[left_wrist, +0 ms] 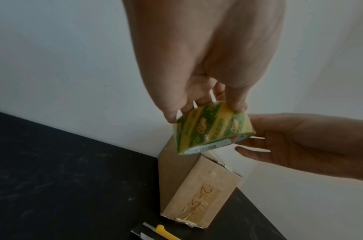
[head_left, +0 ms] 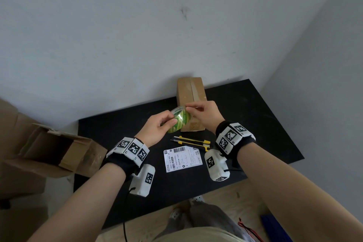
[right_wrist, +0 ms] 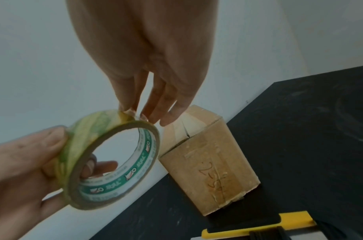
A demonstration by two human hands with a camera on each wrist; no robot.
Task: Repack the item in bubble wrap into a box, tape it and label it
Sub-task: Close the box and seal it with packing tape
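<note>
Both hands are up over the middle of the black desk [head_left: 255, 116], working a green-and-yellow printed roll of clear packing tape [head_left: 179, 119]. The left hand [head_left: 157, 126] has the roll in its grip, thumb on the outer face and fingers curled through the core. The right hand [head_left: 204, 113] comes in from the right with a narrow pinch, thumb and forefinger picking at the top edge of the roll, the other fingers [right_wrist: 168, 105] loosely fanned out. Both wrists wear black bands with white blocks of square black-and-white markers.

Right behind the roll sits the closed brown cardboard box [head_left: 191, 92], long side running away toward the far wall, old tape down its top seam and some handwriting on the near end. Just near of it lies a yellow-and-black utility knife [head_left: 193, 141], and nearer still a white printed shipping label [head_left: 182, 159] flat on the desk. Off the left edge there's an open, empty-looking brown carton [head_left: 64, 151] tipped on its side. Plain pale grey walls meet in a corner at the far right, wood-look floor below.
</note>
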